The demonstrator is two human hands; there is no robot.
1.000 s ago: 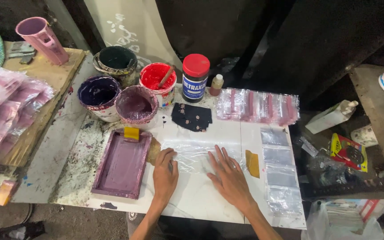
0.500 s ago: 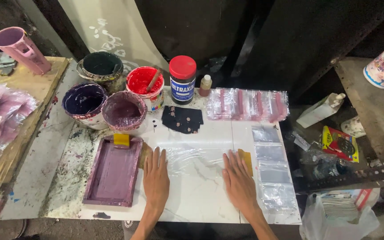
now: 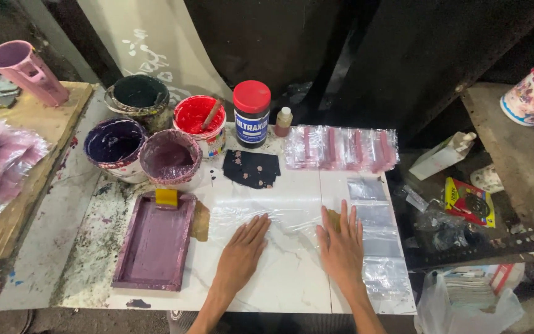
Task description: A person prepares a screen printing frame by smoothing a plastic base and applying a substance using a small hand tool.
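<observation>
A clear plastic sheet (image 3: 279,216) lies flat on the white table (image 3: 292,284), near the middle of its front half, and both of the person's hands press on it. The left hand (image 3: 242,250) rests palm down on the sheet's left part, fingers straight and close together, holding nothing; the right hand (image 3: 341,247) lies palm down on its right part with the fingers slightly fanned, also empty, and partly covers a small brownish pad (image 3: 334,219). Flat, open palms of this kind suit keeping thin film smooth against the surface, which seems to be why they lie as they do. Just left of the left hand sits a purple-stained rectangular frame (image 3: 154,241) with a yellow block (image 3: 167,197) at its far end, close enough to reach. Beyond the sheet lies a dark floral cloth piece (image 3: 251,168). Further back stand the paint pots: a mauve tub (image 3: 170,157), a dark purple tub (image 3: 116,143), a red tub (image 3: 199,117) with a stick in it, a dark green one (image 3: 140,96), and a red-lidded jar (image 3: 251,111). To the right, a row of clear bags with pink contents (image 3: 341,148) lies beside a column of empty clear bags (image 3: 375,229) along the table's right edge.
</observation>
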